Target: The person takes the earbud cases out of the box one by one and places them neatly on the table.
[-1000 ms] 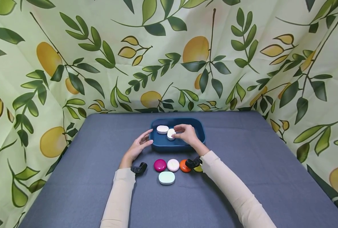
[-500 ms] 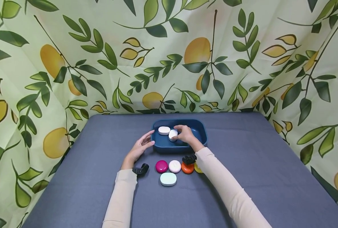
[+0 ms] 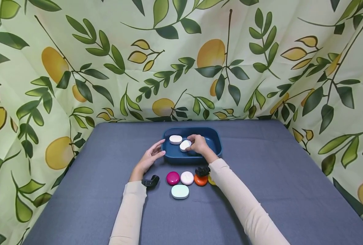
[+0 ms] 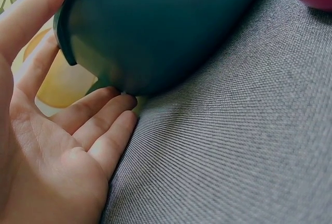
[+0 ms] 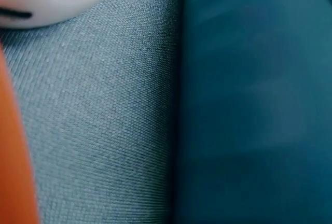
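Observation:
My right hand reaches over the front wall of a dark blue tub in the head view. It pinches a white oval soap-like block inside, thumb at the near side. A second white oval block lies just behind and to the left. At the tub's left end, my left hand has its fingers spread loosely. In the left wrist view, the left fingertips lie along the tub's outer wall. The right wrist view shows the tub's side, with the right hand out of frame.
In front of the tub, a magenta round piece, a pale pink round one and an orange one line up. A yellow piece is partly behind the right sleeve. Nearer lies a mint oval block. A patterned curtain hangs behind.
In the right fingers, the white oval block has turned from upright to a flatter, slanted pose in the tub. The left hand keeps its place; the head view has shifted slightly.

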A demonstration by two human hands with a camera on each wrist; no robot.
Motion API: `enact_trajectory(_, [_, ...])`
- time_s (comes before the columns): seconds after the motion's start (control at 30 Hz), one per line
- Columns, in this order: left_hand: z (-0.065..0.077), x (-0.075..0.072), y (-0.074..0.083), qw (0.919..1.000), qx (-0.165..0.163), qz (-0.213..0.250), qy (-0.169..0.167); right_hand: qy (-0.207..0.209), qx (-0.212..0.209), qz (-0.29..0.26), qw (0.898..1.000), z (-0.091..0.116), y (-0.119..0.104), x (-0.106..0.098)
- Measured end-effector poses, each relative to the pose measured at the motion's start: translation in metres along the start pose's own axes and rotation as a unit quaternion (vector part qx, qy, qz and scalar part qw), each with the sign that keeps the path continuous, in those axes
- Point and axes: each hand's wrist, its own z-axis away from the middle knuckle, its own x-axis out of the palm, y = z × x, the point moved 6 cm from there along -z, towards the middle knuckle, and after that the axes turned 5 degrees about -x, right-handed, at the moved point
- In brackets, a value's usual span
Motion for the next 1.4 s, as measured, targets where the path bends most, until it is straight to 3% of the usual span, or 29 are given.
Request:
enact_trajectory(0.13, [0.001, 0.000, 0.001, 1.0000, 0.004, -0.002, -0.001, -0.002, 0.008, 0.026, 1.000, 0.001, 0.001, 0.000])
enact_trajectory(0.57, [0.002, 0.000, 0.001, 1.0000, 0.002, -0.008, -0.002, -0.026, -0.021, 0.025, 0.999, 0.001, 0.000, 0.006])
enact_trajectory(0.87, [0.002, 0.001, 0.002, 0.9999, 0.005, -0.010, 0.000, -0.040, -0.014, 0.031, 0.999, 0.001, -0.001, 0.005])
enact_trajectory(1.4, [0.000, -0.002, 0.002, 0.9999, 0.006, -0.006, -0.007, 0.009, -0.043, 0.016, 0.999, 0.015, -0.020, -0.026])
